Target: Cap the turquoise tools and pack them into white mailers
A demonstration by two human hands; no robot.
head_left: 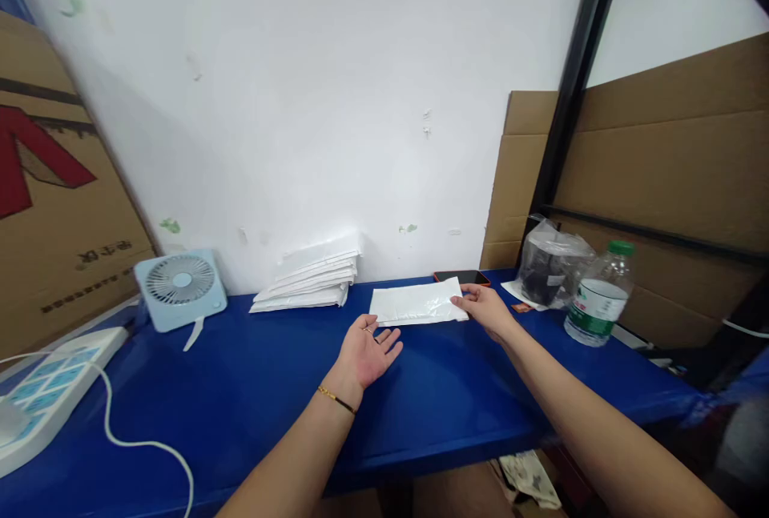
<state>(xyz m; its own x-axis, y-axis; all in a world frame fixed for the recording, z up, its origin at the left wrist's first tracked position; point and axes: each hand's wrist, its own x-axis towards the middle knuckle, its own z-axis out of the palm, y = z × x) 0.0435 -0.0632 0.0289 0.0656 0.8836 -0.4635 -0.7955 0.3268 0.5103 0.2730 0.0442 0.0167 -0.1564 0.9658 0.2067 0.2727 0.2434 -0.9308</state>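
Observation:
A flat white plastic mailer (414, 303) lies near the back of the blue table (264, 390). My right hand (484, 310) pinches its right end between thumb and fingers, and that corner is slightly raised. Palm up, my left hand (368, 354) is just in front of the mailer's left end, its fingers spread and nothing in them. Whether the left thumb touches the mailer's edge I cannot tell. To the left, a fanned stack of similar white mailers (316, 274) leans by the wall.
A light blue fan (182, 286) and a white power strip (66, 390) with a cable are at left. Behind my right hand lies a phone (461, 277). A bagged cup (544, 266) and a green-capped bottle (601, 298) stand at right. Cardboard (678, 142) lines the right side.

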